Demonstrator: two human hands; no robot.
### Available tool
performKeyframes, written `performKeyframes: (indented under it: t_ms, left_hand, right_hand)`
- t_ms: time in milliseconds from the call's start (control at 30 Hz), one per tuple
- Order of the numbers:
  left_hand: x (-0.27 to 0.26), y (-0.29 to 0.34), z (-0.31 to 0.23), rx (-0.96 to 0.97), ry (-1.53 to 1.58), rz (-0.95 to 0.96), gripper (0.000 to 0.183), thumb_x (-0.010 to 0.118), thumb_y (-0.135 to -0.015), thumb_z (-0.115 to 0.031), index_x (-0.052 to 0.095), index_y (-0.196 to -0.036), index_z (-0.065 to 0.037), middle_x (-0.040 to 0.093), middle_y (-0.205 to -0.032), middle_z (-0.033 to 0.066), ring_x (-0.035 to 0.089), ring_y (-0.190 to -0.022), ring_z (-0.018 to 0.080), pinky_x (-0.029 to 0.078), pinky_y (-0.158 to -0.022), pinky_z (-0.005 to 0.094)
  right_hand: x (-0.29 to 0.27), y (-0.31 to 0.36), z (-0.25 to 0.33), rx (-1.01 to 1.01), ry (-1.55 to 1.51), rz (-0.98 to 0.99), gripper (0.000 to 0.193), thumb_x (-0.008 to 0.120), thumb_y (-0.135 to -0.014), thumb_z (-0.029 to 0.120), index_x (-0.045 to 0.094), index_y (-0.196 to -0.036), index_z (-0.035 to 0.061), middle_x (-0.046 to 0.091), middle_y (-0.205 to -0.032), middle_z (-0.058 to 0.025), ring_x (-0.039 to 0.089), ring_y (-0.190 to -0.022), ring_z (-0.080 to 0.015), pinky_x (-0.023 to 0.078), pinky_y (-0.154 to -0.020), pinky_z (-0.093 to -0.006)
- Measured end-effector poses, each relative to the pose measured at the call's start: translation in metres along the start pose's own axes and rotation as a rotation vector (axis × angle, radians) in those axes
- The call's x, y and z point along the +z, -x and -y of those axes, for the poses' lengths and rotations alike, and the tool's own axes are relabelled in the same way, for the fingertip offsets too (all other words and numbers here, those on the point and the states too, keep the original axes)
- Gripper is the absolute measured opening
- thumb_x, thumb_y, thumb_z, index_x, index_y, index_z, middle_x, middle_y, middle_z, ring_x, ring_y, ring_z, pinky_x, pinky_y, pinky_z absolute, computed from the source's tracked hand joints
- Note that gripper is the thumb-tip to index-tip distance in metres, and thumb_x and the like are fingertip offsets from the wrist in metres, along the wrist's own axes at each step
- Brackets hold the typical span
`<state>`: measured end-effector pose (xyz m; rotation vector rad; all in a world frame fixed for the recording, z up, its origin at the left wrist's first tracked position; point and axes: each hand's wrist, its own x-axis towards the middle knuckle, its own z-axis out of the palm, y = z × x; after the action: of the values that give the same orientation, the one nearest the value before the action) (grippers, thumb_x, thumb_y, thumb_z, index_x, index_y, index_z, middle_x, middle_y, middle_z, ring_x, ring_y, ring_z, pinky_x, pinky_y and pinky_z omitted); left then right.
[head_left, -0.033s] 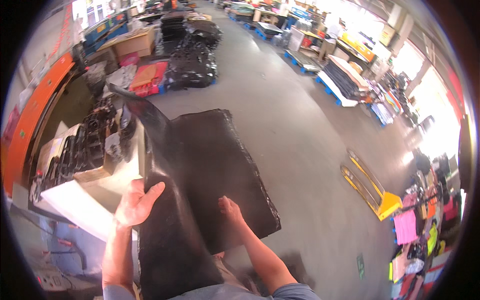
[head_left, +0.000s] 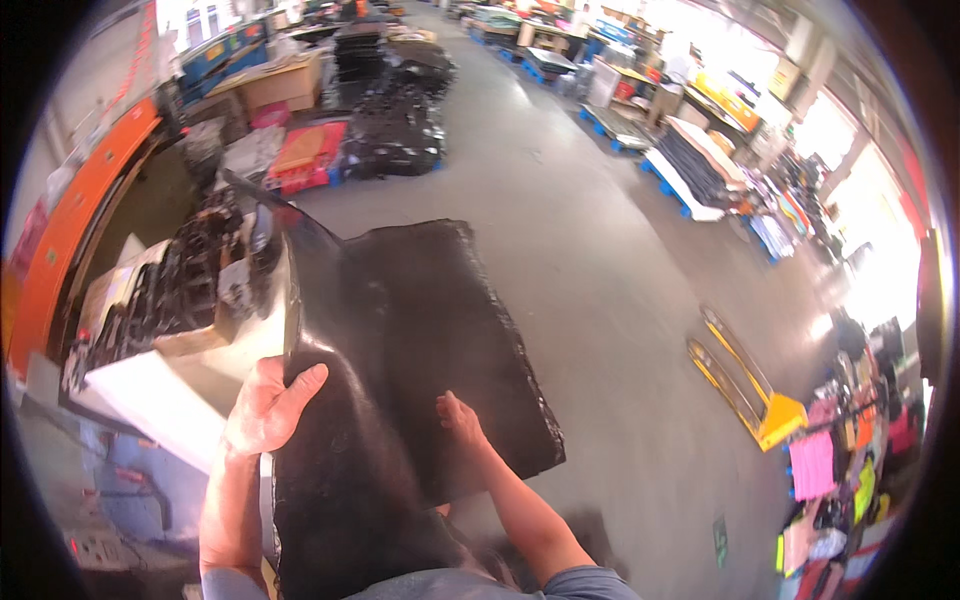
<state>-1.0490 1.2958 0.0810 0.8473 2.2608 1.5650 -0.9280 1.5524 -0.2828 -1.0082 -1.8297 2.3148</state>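
A large glossy black sheet (head_left: 330,430), seemingly rubber, stretches in front of my body and bends upward along its middle. My left hand (head_left: 268,405) is closed on its left edge, thumb lying on top and fingers out of sight behind. Under and to the right of the bend is a flat, rough-edged black slab or sheet (head_left: 440,300); I cannot tell whether the two are one piece. Over that flat part is my right hand (head_left: 460,417), its fingers curled together. What those fingers hold, if anything, does not show.
At left, a white bin or box (head_left: 150,390) with black pieces stands beside an orange-framed machine (head_left: 85,230). Stacked black sheets (head_left: 395,125) are on a pallet ahead. A yellow pallet jack (head_left: 780,420) stands on the floor at right, near piled coloured materials (head_left: 815,465).
The surroundings have shifted slightly rightward in the view. The near part of the black sheet lies a little differently; both hands keep nearly the same place and grip.
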Motion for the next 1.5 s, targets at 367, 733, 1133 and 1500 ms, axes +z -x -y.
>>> performKeyframes:
  t_ms: [367,733,1133,1500]
  left_hand:
    - [-0.076,0.149,-0.036,0.05,0.156,-0.173,0.017,0.071,-0.108,-0.018,0.073,-0.101,-0.003,0.058,-0.077,-0.0041,0.049,-0.075,0.01,0.043,-0.068,0.0326]
    - [-0.164,0.364,0.109,-0.364,0.656,-0.552,0.026,0.067,-0.11,-0.023,0.077,-0.112,0.0,0.078,-0.101,0.0024,0.071,-0.089,0.0131,0.056,-0.081,0.0299]
    - [-0.164,0.582,0.179,-0.614,0.788,-0.967,0.028,0.069,-0.105,-0.022,0.076,-0.119,0.001,0.079,-0.104,0.0057,0.074,-0.088,0.0172,0.058,-0.084,0.0322]
    - [-0.099,0.704,0.163,-0.898,0.617,-1.498,0.03,0.077,-0.095,-0.03,0.074,-0.109,-0.004,0.075,-0.096,0.0074,0.072,-0.083,0.0224,0.059,-0.082,0.038]
  right_hand:
    - [0.011,0.02,-0.003,0.291,-0.419,0.041,0.074,0.051,-0.108,0.07,0.065,-0.147,0.0085,0.073,-0.128,-0.0067,0.068,-0.112,-0.0255,0.055,-0.099,-0.0399]
    - [0.031,0.203,0.112,-0.394,-0.178,-0.136,0.027,0.074,-0.107,0.026,0.074,-0.11,-0.0008,0.073,-0.107,-0.0026,0.066,-0.097,-0.0137,0.053,-0.088,-0.0311]
    - [0.18,0.247,0.079,-0.373,0.468,0.019,0.033,0.079,-0.101,0.025,0.065,-0.081,0.0038,0.052,-0.078,0.0097,0.045,-0.075,-0.0047,0.04,-0.064,-0.0309]
    - [0.276,0.196,-0.033,-0.322,1.1,0.359,0.063,0.077,-0.094,0.042,0.073,-0.127,-0.0111,0.078,-0.119,-0.03,0.075,-0.115,-0.0365,0.057,-0.1,-0.0429]
